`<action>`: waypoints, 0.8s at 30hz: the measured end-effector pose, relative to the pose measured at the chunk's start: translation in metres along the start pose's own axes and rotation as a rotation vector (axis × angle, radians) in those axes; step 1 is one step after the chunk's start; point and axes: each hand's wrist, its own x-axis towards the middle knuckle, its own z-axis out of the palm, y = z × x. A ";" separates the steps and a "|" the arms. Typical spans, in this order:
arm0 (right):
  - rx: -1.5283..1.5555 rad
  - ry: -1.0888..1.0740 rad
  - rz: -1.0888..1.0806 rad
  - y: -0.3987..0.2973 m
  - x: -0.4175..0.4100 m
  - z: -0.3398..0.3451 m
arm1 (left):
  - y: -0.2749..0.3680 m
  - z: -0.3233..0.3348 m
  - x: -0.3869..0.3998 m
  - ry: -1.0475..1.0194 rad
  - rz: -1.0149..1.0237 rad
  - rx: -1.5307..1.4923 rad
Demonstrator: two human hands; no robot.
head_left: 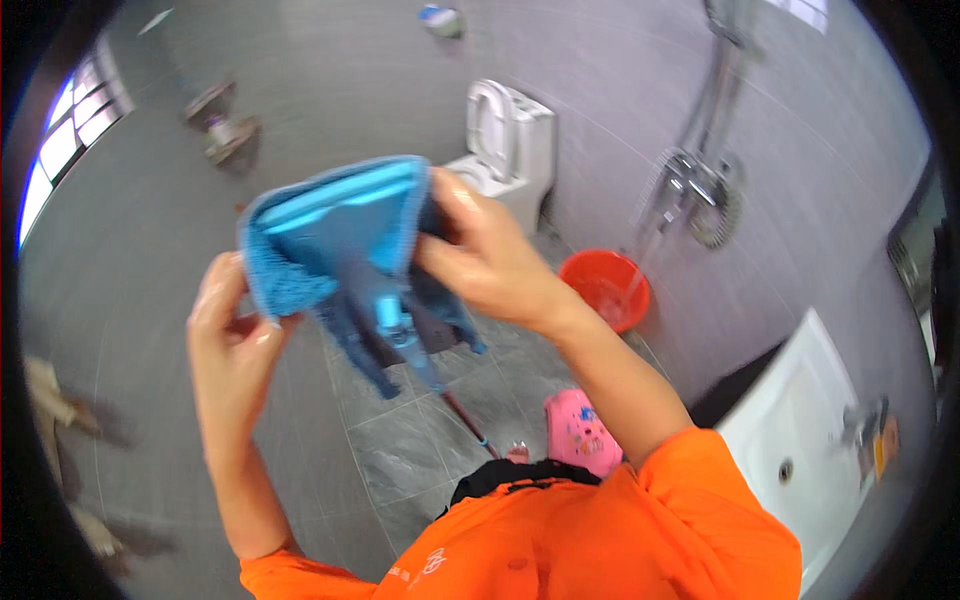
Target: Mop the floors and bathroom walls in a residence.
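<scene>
A flat mop head with a blue cloth pad (289,289) is held up in front of me, its pole (469,420) slanting down towards my waist. My left hand (236,322) pinches the lower left edge of the pad between thumb and fingers. The upper right corner of the pad is gripped by my right hand (480,251), with the thumb on the near side. Between the hands, the pad's edge wraps around the light-blue rim of the mop plate (337,199). Loose dark blue flaps of cloth hang below, beside the pole joint.
Behind my right hand stands a white toilet (532,127) with its lid raised. Water runs from a wall-mounted shower tap (697,184) into a red basin (570,274) on the tiled floor. A pink plastic stool (577,435) is near my body, and a white washbasin (810,397) is at the right.
</scene>
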 end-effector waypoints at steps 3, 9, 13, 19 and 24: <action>-0.325 -0.088 0.093 -0.015 0.009 -0.006 | -0.028 -0.005 0.003 0.049 -0.070 -0.175; -0.763 -0.278 0.025 -0.025 0.031 -0.030 | -0.046 0.010 0.033 0.058 0.159 -0.064; -0.638 -0.146 0.008 -0.030 0.029 -0.031 | -0.050 0.017 0.048 -0.021 0.123 0.061; -0.521 -0.204 -0.015 -0.019 0.025 -0.054 | -0.034 0.037 0.050 -0.015 0.094 0.139; -0.590 -0.175 -0.263 -0.010 0.019 -0.055 | -0.050 0.041 0.044 -0.009 0.242 0.087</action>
